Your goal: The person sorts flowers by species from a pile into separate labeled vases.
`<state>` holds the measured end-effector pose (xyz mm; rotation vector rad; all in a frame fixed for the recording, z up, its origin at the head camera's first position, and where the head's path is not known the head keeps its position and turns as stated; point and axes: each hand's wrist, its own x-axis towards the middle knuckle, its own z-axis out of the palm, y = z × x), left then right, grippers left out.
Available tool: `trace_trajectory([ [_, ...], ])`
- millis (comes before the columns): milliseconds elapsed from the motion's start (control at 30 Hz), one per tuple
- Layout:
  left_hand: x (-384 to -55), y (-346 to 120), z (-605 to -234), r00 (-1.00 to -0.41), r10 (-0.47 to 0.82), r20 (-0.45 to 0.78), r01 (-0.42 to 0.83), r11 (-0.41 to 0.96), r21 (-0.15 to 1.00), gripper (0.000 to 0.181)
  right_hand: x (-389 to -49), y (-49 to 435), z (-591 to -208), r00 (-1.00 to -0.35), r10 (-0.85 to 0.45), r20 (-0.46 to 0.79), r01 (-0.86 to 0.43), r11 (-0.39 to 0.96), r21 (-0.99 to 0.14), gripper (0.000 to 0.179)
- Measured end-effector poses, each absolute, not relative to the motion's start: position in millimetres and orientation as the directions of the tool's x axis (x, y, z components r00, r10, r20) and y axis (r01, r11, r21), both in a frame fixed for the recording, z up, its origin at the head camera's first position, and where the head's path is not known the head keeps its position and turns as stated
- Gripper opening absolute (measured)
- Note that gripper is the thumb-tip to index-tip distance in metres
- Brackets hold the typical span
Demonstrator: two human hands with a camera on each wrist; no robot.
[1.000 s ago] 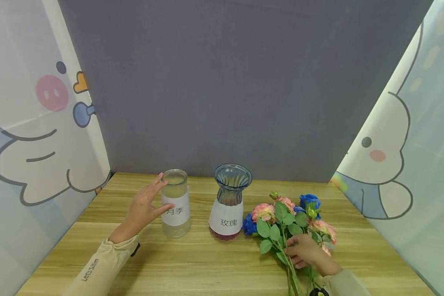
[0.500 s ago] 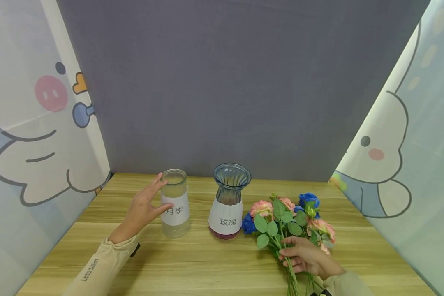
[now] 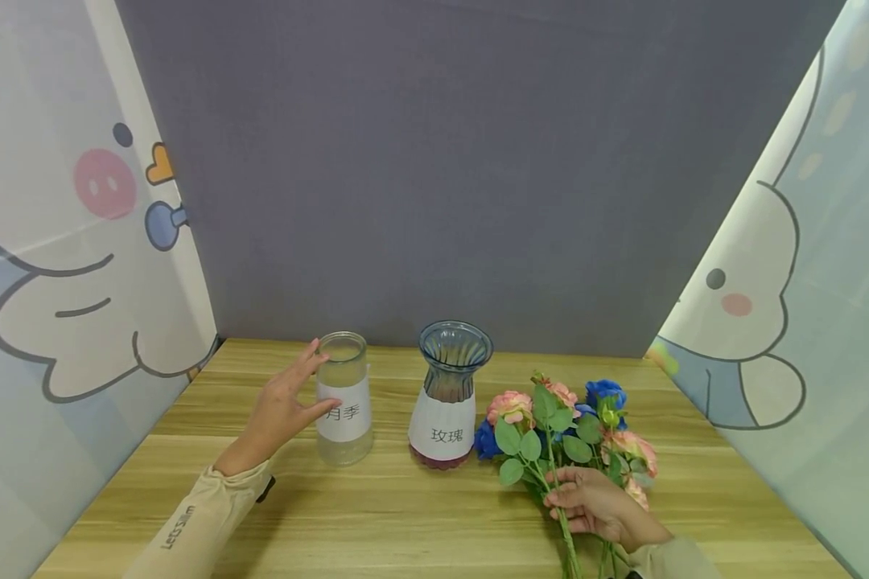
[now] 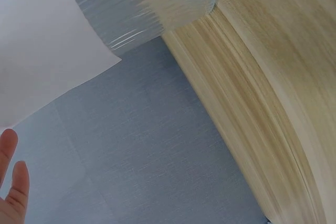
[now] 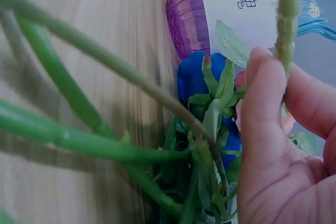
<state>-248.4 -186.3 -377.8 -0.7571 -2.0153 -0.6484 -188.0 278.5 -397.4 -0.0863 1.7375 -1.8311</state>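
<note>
A clear cylindrical glass vase point(image 3: 343, 450) with a white label stands upright on the left. My left hand point(image 3: 282, 406) rests against its left side, fingers straight and spread near the rim, thumb across the label point(image 4: 47, 40). In the left wrist view, two fingertips point(image 4: 20, 177) show below the label. On the right, my right hand point(image 3: 597, 503) pinches the green stem point(image 5: 286, 19) of a flower between thumb and fingers. That flower's leaves point(image 3: 508, 438) spread over a bunch of pink flowers point(image 3: 630, 449) and blue flowers point(image 3: 605, 394). Its own bloom is hard to single out.
A blue flared glass vase point(image 3: 455, 378) with a purple base and a white label stands between the clear vase and the flowers. Loose green stems point(image 5: 79, 140) lie toward the table's front. A grey panel point(image 3: 434, 177) rises behind the wooden table point(image 3: 376, 531).
My right hand has shifted slightly left, drawing the pinched stem and its leaves a little away from the bunch. The left hand and both vases stay in place.
</note>
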Motion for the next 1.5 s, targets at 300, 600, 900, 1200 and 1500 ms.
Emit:
trace_trajectory([
  [300, -248.8, -185.2, -378.7, -0.456, 0.263, 0.85, 0.711, 0.682, 0.17, 0.078, -189.0, 278.4, -392.3, -0.859, -0.45, -0.244, 0.311, -0.08, -0.947, 0.014],
  [600, -249.1, -185.8, -380.3, -0.461, 0.262, 0.848, 0.709, 0.683, 0.174, 0.079, -193.4, 275.1, -381.9, -0.948, -0.275, -0.16, 0.24, -0.286, -0.928, 0.017],
  [900, -250.8, -185.6, -380.3, -0.438, 0.272, 0.857, 0.723, 0.673, 0.157, 0.071, -192.0, 244.8, -374.9, -0.983, 0.142, -0.113, 0.067, -0.295, -0.953, 0.023],
  [1200, -247.0, -195.4, -383.8, -0.443, 0.248, 0.861, 0.715, 0.678, 0.173, 0.071, -202.4, 211.8, -364.0, -0.965, 0.263, -0.011, -0.093, -0.381, -0.92, 0.018],
  [1500, -251.0, -187.6, -384.3, -0.449, 0.243, 0.86, 0.722, 0.665, 0.189, 0.072, -200.9, 210.5, -345.4, -0.944, 0.324, 0.066, -0.208, -0.428, -0.88, 0.016],
])
